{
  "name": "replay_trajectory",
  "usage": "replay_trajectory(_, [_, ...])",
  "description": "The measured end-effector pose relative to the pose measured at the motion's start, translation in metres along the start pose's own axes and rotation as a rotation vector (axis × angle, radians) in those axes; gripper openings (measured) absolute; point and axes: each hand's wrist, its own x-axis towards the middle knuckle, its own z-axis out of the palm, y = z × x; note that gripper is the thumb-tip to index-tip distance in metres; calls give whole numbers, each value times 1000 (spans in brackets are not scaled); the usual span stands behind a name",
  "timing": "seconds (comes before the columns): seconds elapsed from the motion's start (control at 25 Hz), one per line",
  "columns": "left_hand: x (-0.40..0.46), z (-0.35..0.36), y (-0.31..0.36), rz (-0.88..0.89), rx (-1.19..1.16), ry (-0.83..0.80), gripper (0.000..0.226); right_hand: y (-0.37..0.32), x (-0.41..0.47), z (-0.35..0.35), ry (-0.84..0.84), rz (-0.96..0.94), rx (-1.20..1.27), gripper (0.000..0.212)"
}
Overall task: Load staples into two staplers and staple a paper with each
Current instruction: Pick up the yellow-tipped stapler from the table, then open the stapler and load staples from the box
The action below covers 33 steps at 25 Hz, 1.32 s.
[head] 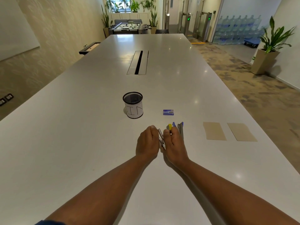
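Just below frame centre we hold the opened yellow stapler (pixel 162 138) between both hands, left hand (pixel 146 143) and right hand (pixel 174 143) fingers curled pinching it, its metal channel running toward the staple box (pixel 168 112) above-right on the bench (pixel 97 127).

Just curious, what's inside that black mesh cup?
The mesh cup looks dark inside; nothing sticks out above its rim. A paper label wraps its lower wall, hiding whatever might lie at the bottom.

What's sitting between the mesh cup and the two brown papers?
Head view: the blue staple box lies between the mesh cup and the brown papers, on otherwise bare table.
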Motion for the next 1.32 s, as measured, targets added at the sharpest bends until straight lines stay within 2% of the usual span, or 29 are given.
replay_trajectory(0.2, [5,-6,2,-162,-315,-61,28,-2,-2,1,-31,-58,4,25])
replay_trajectory(0.28, [10,-11,-1,-186,-480,-96,33,-2,-2,1,-27,-73,-33,27])
replay_trajectory(0.36, [13,-16,-1,-184,-572,-111,29,0,-3,0,-24,-64,-64,29])
replay_trajectory(0.6, [16,-16,-1,-182,-581,-30,26,1,-10,-4,47,9,-163,25])
replay_trajectory(0.76, [17,-18,-1,-189,-591,2,25,4,-16,-16,102,78,-67,14])
replay_trajectory(0.96, [17,-16,-1,-186,-604,59,23,1,-25,-26,79,158,-85,16])
replay_trajectory(1.16, [16,-16,0,-159,-531,62,21,-1,-35,-22,36,66,-273,12])
replay_trajectory(1.32, [22,-19,-4,-214,-514,43,21,0,-40,-20,-2,-19,-467,12])
